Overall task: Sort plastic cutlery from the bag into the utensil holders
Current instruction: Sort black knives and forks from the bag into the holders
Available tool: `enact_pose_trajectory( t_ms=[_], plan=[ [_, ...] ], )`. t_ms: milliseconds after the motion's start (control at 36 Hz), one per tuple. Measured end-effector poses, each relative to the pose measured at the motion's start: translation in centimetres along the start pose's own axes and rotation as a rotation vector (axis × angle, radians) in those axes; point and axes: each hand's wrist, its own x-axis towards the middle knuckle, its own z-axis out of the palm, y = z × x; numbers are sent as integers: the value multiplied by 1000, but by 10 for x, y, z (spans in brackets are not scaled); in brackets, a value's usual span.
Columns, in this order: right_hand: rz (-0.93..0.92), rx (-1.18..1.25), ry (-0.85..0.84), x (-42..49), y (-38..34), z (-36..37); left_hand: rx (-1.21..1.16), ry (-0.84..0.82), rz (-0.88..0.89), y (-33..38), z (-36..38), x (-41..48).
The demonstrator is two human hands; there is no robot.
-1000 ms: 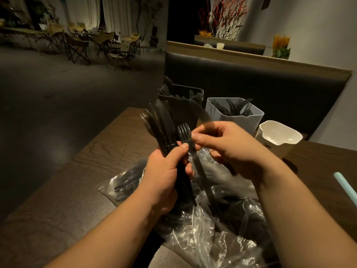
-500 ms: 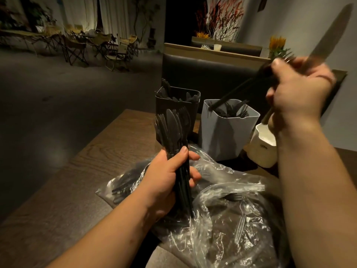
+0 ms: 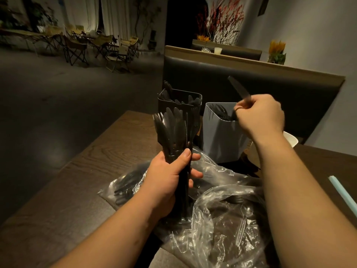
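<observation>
Many utensils (image 3: 172, 128) fan loosely from the gripping left hand (image 3: 170, 182) and may spill. The right hand (image 3: 260, 115) pinches a probable knife (image 3: 238, 88) over the grey holder (image 3: 222, 140), risking missorting.

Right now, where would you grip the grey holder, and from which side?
Probably the grey holder by its walls just under the rim, from the near side over the bag. It widens upward, so a grip there should hold; cutlery fills its mouth, and the black holder and white holder stand close beside it.

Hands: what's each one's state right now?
Left hand: grips a bundle of black plastic cutlery.
Right hand: holds a black plastic knife.
</observation>
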Motion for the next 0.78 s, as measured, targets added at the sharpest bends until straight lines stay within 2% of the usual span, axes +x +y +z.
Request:
enact_pose_trajectory(
  t_ms=[83, 139, 222, 306, 361, 611, 694, 778],
  plan=[
    [14, -72, -157, -4, -4, -2, 2, 15, 14, 0, 0, 0],
    [-21, -37, -166, -9, -7, -2, -4, 38, 33, 0, 0, 0],
    [-136, 245, -135, -23, -19, -7, -17, 80, 64, -1, 0, 1],
    [-169, 595, -365, -42, -38, -12, -15, 116, 85, -4, -1, 2],
    [-217, 692, -466, -52, -46, -10, -27, 122, 84, -5, 0, 3],
    [-264, 587, -496, -64, -44, 16, 10, 146, 77, -7, 1, 1],
    [-194, 682, -500, -66, -43, 21, 15, 158, 67, -12, 1, 2],
    [-88, 775, -585, -65, -41, 25, 23, 158, 67, -14, 2, 2]
  ],
)
